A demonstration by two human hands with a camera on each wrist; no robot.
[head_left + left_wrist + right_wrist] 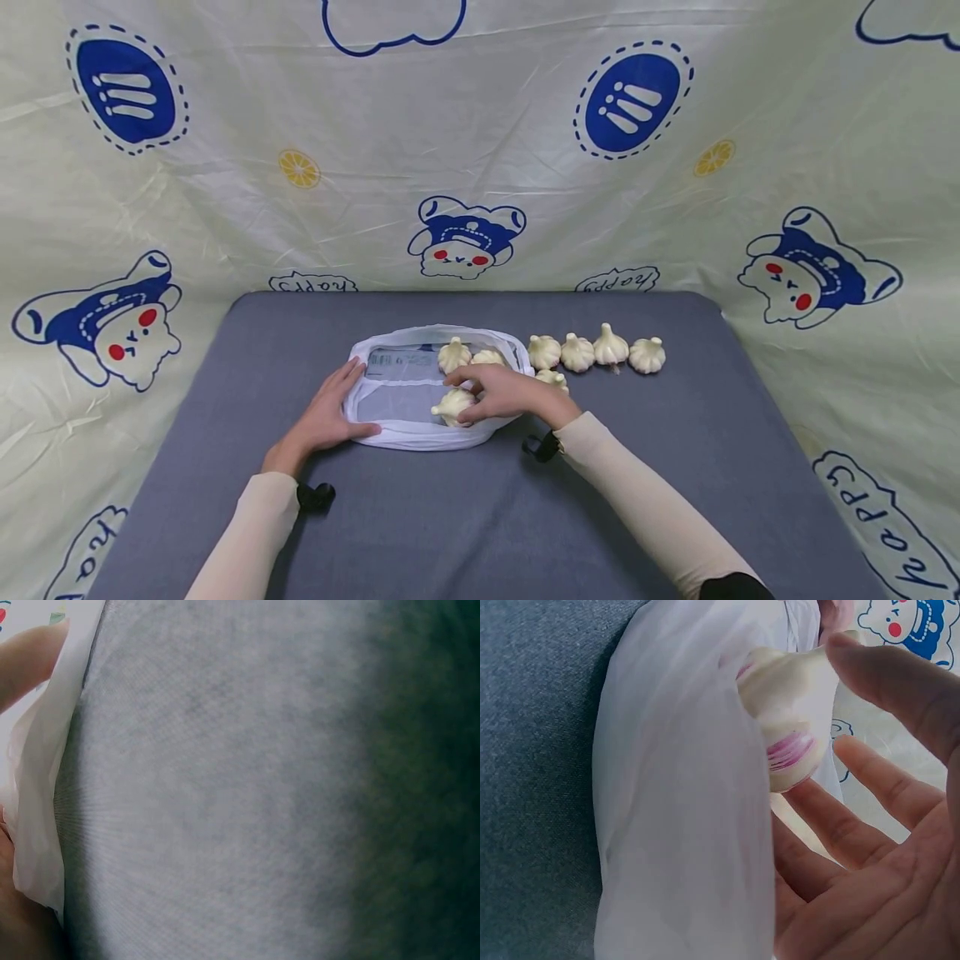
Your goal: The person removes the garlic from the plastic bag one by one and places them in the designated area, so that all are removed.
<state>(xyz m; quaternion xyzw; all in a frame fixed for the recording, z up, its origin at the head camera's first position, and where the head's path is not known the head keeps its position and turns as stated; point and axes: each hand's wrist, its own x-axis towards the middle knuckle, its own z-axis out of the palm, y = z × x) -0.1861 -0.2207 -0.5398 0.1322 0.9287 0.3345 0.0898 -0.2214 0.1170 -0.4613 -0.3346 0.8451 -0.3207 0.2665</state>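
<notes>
We hold a garlic bulb (453, 406) in our right hand (504, 392), just below the middle of the head frame, and the bulb sits right at the near rim of the white mesh bag (397, 408) that lies open on the grey table (675, 467). The bulb lies to the left of our palm, at the fingertips, so the bag's mouth is directly beyond it toward the left and top of the frame. Its fat body points toward the bag; the stem end we cannot make out. Our fingers curl over the bulb and pinch it. Our left hand (327, 412) lies flat at the bag's left edge, fingers straight, pressing the white rim (41, 787) down against the cloth, and it grips nothing. The right hand is plainly the nearer one to the bulb. Two more bulbs (454, 354) lie inside the bag near its far edge, and a row of four bulbs (577, 352) stands on the table to the right of it, with one more half hidden behind our right hand. The right wrist view shows what the head view cannot: purple streaks on the bulb's skin, and the bag's thin mesh (682, 825) draped against the bulb's left side. The left wrist view shows only a fingertip, the rim and the grey cloth.
</notes>
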